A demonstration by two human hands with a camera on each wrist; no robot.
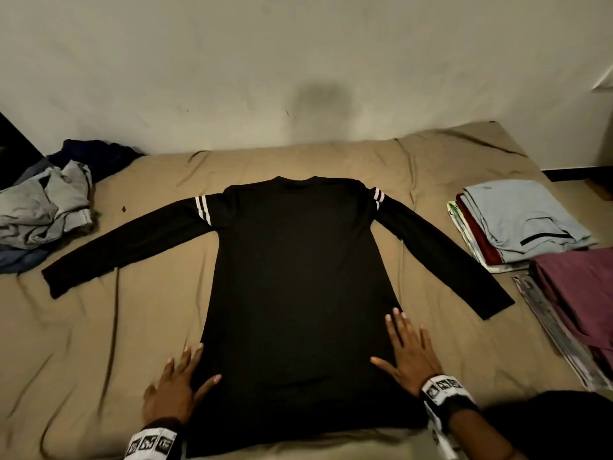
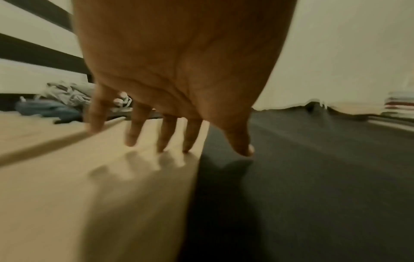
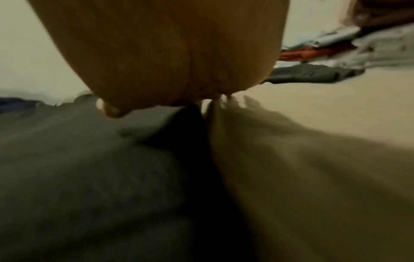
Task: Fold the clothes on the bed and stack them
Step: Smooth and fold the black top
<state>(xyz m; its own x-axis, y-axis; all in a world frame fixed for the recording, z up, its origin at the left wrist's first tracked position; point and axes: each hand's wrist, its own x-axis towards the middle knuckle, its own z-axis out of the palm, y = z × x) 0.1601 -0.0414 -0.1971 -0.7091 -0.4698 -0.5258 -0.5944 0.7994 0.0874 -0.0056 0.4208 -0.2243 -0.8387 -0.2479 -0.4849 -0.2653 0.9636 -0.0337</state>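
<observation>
The black shirt point(image 1: 292, 277) lies flat on the bed point(image 1: 99, 327) between your hands: left hand point(image 1: 175, 386) and right hand point(image 1: 408, 353) splayed flat at its side edges, gripping nothing. The right wrist view hides your fingertips.

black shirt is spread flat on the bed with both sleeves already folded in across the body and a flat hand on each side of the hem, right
Not quite. The black shirt does lie flat on the bed, with the left hand and right hand flat at either side of the hem, but the sleeves are not folded in. The head view shows both stretched out sideways.
</observation>
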